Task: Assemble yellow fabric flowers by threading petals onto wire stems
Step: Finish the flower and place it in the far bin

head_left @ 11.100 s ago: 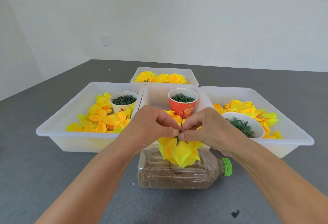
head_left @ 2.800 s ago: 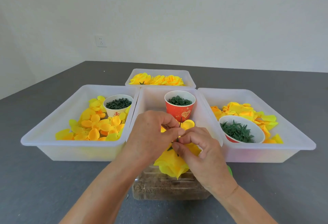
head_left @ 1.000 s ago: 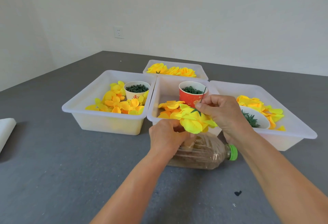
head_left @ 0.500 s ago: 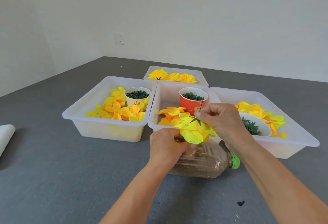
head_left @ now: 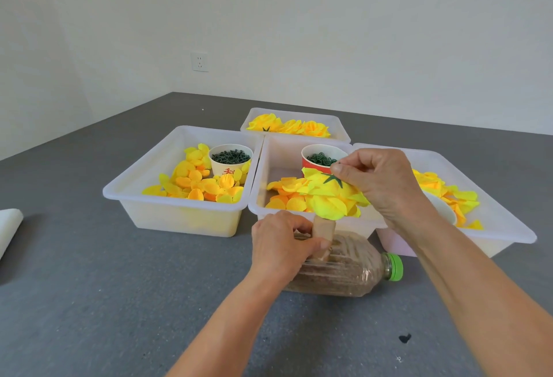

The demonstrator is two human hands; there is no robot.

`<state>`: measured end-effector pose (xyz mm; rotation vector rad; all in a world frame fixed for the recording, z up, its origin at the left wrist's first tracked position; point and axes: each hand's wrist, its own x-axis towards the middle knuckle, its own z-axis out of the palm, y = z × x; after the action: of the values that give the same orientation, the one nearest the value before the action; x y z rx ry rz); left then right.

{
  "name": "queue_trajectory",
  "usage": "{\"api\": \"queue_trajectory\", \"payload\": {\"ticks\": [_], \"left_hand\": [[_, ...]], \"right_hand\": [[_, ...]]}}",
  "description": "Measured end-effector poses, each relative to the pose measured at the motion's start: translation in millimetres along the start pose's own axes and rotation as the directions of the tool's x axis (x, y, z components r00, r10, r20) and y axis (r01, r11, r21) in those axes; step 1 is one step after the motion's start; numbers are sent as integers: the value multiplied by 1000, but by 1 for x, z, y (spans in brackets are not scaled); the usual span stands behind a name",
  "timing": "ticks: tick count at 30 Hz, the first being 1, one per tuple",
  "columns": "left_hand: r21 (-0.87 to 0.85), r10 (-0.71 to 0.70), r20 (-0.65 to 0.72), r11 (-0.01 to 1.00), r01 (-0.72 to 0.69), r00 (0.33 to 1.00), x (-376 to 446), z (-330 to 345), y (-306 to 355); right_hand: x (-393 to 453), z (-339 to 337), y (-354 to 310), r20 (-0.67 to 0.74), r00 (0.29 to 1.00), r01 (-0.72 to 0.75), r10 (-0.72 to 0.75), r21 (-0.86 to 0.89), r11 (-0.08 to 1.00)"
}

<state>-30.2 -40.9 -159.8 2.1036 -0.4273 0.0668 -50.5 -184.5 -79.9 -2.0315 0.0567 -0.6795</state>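
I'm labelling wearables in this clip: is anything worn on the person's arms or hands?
Nothing shows: the left hand and right hand are bare, without gloves or rings, and both forearms are uncovered to the frame edge, with no sleeve, watch or band in view.

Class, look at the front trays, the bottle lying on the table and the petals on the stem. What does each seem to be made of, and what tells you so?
Trays: likely plastic, milky, translucent, smooth rims.
Bottle: clear ribbed plastic, brown grains showing through.
Petals: probably fabric, matte, soft-edged.
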Motion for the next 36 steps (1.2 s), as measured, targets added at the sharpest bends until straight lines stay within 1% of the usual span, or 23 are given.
{"api": "queue_trajectory", "payload": {"ticks": [6,10,16,21,24,27,29,31,33,34,36], "left_hand": [[32,-3,7,999,3,1000,1,0,-1],[43,10,18,999,-11,1000,1,-1,0],[77,44,18,996,-45,999,0,0,1],[103,53,22,993,-55,998,1,0,0],[111,56,17,992,-57,998,0,0,1],[125,61,18,990,-63,998,1,0,0],[135,65,21,989,-67,998,2,0,0],[146,70,24,987,-72,997,2,0,1],[136,70,22,988,-72,997,2,0,1],[133,69,23,989,-71,997,2,0,0],[132,64,33,989,-68,997,1,-1,1]], "right_hand": [[6,-4,-12,-5,999,40,-40,37,999],[7,-5,-17,22,998,65,-66,39,997],[8,-8,-20,8,997,77,-78,69,995],[12,-9,-26,-36,999,41,-37,128,991],[16,-14,-27,-68,995,-48,70,288,957],[24,-20,-24,-77,968,-177,240,467,866],[28,-22,-23,-44,935,-266,351,568,779],[32,-25,-22,29,881,-356,473,699,620],[35,-29,-20,115,809,-430,577,784,447],[37,-30,-18,149,776,-456,613,804,381],[40,-31,-12,206,732,-485,650,827,284]]}}
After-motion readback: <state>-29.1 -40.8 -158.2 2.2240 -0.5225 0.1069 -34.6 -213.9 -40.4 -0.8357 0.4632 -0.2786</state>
